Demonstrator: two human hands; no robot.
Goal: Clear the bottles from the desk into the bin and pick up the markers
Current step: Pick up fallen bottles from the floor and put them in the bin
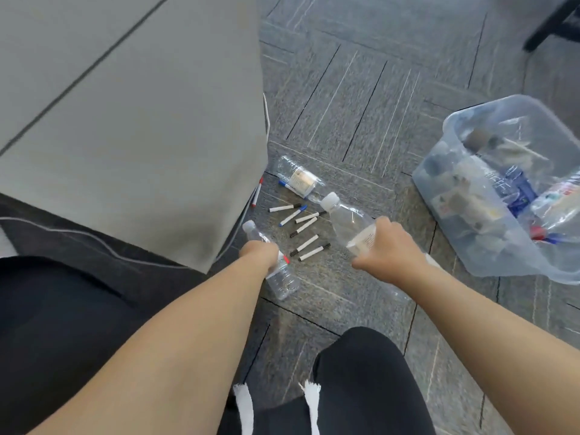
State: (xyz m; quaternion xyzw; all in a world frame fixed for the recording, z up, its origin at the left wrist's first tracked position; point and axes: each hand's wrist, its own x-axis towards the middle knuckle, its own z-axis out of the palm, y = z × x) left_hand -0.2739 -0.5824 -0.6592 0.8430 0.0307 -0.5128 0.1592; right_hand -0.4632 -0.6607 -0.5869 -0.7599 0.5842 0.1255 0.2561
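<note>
At the far left we see the desk (pixel 125 127), a smooth matte grey top with one dark seam running across it and a rounded corner over the floor. Under that corner a red-capped marker (pixel 257 193) lies half hidden.

The left hand (pixel 260 254) grips a small clear plastic bottle (pixel 281 282), ribbed, with a white screw cap. Its fingers are curled tight round the middle, and the bottle is held tilted above the floor. A small red tip shows at the hand's edge, and we cannot tell what it belongs to.

Between the hands, the markers (pixel 303 229) lie scattered on the floor. They are slim white barrels, most with black caps and a couple with blue. Just beyond them a third clear bottle (pixel 299 179) lies on its side with a pale label whose print is too blurred for us to read.

The right hand (pixel 390 249) clamps its fingers round a larger clear bottle (pixel 348 219). This one is white-capped, and the writing on its white label is also illegible.

To the right stands the bin (pixel 502 100), a translucent plastic tub holding crumpled bottles, one with a blue label.

The floor (pixel 361 105) is grey carpet tile, streaked with thin pale and dark lines.
</note>
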